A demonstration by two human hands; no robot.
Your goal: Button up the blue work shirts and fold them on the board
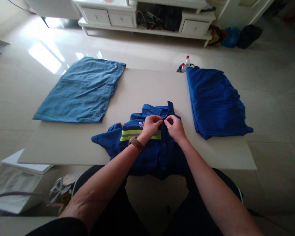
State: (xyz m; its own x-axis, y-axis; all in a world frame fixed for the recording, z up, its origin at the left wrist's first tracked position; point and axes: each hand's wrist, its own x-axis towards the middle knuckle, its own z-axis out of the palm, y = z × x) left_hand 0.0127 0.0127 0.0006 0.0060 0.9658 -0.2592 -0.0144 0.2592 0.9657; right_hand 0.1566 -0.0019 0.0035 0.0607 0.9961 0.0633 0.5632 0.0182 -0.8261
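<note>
A dark blue work jacket (147,154) with a yellow-green and grey reflective stripe lies in front of me, its lower part hanging over the near table edge. Its collar points away from me. Just below that collar, my left hand (152,126) pinches the front placket, and a brown-strapped watch sits on its wrist. My right hand (174,127) pinches the same placket close beside it, fingertips nearly touching the left ones. Whatever small part sits between the fingertips is hidden. Further down the placket, buttons show.
On the white table (149,85), a folded light blue cloth (81,90) lies at left and a folded royal blue cloth (213,101) at right. Bottles (187,61) stand beyond the far edge. A white cabinet (123,18) stands farther back. A box (17,186) sits at lower left.
</note>
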